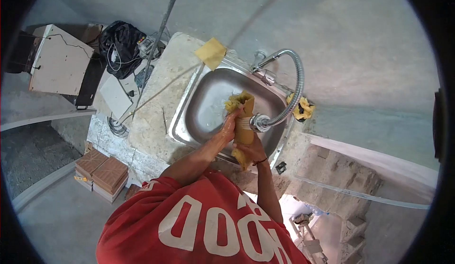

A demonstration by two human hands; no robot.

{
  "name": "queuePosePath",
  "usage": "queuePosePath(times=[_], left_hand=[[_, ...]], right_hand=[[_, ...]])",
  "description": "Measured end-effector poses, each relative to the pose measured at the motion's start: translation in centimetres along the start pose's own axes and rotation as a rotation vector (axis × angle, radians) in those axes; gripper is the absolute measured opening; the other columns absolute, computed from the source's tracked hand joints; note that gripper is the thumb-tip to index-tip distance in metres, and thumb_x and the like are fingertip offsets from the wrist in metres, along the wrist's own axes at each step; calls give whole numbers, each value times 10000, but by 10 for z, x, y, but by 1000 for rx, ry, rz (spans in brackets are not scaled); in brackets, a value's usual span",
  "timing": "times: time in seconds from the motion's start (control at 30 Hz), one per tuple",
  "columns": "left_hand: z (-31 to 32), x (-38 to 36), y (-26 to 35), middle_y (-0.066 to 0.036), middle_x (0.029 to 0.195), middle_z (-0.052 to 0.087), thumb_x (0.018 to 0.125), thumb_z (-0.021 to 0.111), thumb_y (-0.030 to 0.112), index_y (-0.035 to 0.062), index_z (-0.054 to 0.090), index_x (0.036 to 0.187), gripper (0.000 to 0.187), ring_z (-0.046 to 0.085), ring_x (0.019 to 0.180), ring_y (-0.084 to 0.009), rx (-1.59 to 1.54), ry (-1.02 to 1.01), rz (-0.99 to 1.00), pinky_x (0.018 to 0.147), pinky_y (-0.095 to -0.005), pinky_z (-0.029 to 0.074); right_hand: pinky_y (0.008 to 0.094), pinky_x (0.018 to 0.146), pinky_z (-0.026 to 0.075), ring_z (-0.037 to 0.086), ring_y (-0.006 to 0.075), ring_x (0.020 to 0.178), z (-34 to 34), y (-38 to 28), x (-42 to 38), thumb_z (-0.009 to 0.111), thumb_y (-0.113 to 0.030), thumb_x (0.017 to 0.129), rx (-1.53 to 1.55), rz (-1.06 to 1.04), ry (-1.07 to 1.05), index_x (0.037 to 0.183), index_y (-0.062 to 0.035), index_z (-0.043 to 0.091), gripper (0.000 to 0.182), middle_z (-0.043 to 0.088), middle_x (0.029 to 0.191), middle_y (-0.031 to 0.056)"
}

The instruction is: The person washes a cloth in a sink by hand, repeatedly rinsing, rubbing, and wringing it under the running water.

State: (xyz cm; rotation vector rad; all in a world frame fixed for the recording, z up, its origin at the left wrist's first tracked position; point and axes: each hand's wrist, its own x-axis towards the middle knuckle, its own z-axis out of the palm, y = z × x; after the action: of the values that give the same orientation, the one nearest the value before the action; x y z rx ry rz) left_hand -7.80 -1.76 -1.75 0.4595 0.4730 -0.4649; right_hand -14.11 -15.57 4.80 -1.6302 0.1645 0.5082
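My left hand (231,125) is closed around the left side of a yellow sponge cloth (244,134), held over the steel sink (201,81). Its upper end is crumpled and its middle looks flatter. My right hand (253,151) grips the lower part, and a loose end hangs near the sink's front rim. Water runs from the head of the flexible faucet (259,122) onto the cloth. My fingers are partly hidden by the cloth and the faucet head.
A yellow square sheet (211,53) lies at the sink's back left corner. Right of the sink sits a crumpled yellow and black piece (302,108). A black bag (121,46) and a white cabinet (61,60) stand at left, above stacked tiles (102,171).
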Motion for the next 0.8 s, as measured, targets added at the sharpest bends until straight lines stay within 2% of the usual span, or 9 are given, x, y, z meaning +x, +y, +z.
queuePosePath(times=[0.03, 0.23, 0.37, 0.43, 0.53, 0.57, 0.63, 0.77, 0.8], left_hand=[[1, -1, 0, -109, 1308, 681, 948, 604, 740, 81, 552, 1456, 833, 675, 1183, -281, 5, -51, 6, 1073, -518, 539], [16, -23, 46, -118, 1418, 645, 958, 386, 854, 62, 440, 1583, 1010, 606, 1290, -306, -298, -176, -101, 1178, -527, 421], [-16, -8, 42, -144, 1414, 645, 977, 425, 812, 54, 472, 1562, 959, 615, 1267, -306, -476, -371, -194, 1137, -515, 453], [-23, -3, 42, -160, 1362, 662, 1032, 422, 728, 46, 527, 1520, 846, 620, 1246, -297, -565, -807, -241, 1109, -493, 470], [-32, 21, 33, -165, 1350, 640, 1069, 463, 610, 55, 495, 1550, 735, 614, 1255, -302, -543, -921, -130, 1115, -499, 471], [-38, 21, 29, -165, 1350, 640, 1069, 463, 610, 55, 495, 1550, 735, 614, 1255, -302, -543, -923, -135, 1115, -499, 471], [24, -34, 71, -175, 1445, 578, 1078, 503, 481, 88, 436, 1593, 651, 571, 1349, -338, -401, -293, -328, 1174, -546, 427], [-1, -16, 85, -189, 1601, 459, 1038, 589, 380, 106, 403, 1608, 660, 478, 1460, -388, 79, -609, -375, 1187, -617, 411], [3, -22, 93, -198, 1614, 448, 1019, 627, 335, 88, 411, 1595, 662, 491, 1453, -392, -52, -683, -696, 1162, -609, 446]], right_hand=[[375, 927, 591, 714, 231, 1068, -3, 7, -1, 970, -239, 707, -98, 61, -9, 1395, -9, 523, 852, 729, 1180, 109], [462, 914, 587, 713, 378, 1124, 9, -2, -20, 953, -235, 644, -595, -32, 234, 1292, -75, 548, 780, 732, 1206, 173], [512, 864, 565, 691, 428, 1050, 6, -4, -17, 912, -217, 660, -741, -183, 322, 1217, -92, 580, 661, 709, 1151, 166], [519, 853, 559, 681, 425, 1035, -2, -4, -12, 902, -209, 662, -814, -227, 311, 1209, -90, 586, 643, 694, 1129, 157], [518, 848, 549, 664, 408, 1024, -17, 1, 2, 885, -212, 665, -938, -363, 291, 1188, -84, 605, 606, 670, 1108, 140], [510, 854, 546, 656, 394, 1030, -22, 2, 8, 878, -223, 666, -986, -455, 284, 1174, -82, 618, 588, 661, 1108, 132], [506, 860, 541, 648, 382, 1042, -34, -11, 14, 867, -235, 669, -1014, -547, 274, 1158, -83, 642, 560, 655, 1113, 126], [488, 895, 525, 641, 341, 1067, -59, -43, 33, 794, -248, 729, -1086, -950, 209, 1120, -110, 708, 424, 656, 1161, 99], [488, 895, 525, 641, 341, 1067, -63, -57, 36, 794, -248, 729, -1086, -946, 212, 1120, -110, 708, 424, 656, 1161, 99]])
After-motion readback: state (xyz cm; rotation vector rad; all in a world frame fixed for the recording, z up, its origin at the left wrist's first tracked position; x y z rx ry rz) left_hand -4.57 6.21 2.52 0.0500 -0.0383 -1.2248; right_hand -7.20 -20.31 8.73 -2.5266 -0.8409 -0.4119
